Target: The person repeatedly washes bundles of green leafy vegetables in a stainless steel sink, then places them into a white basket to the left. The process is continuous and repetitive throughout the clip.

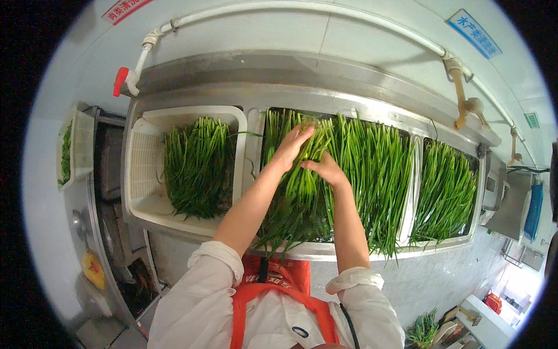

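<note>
Between my two hands is a bunch of long green stalks [301,187], probably garlic chives, held over the middle sink basin. My left hand [291,148] grips the pale stem ends from the left, and my right hand [327,168] has hold of them from the right, thumb across the stems. Dark leaves trail from the bunch toward my apron. More green stalks [375,174] fill the right part of this basin. In the left basin a white plastic basket [146,174] holds another pile of stalks [198,165]. The right basin contains further stalks [449,192].
A white pipe [305,5] runs along the wall above the steel sink [287,91]. A red-handled tap [122,82] projects at left; brownish taps [466,111] hang at right. Another basket of greens [78,148] stands far left. Greens [423,327] lie low at right.
</note>
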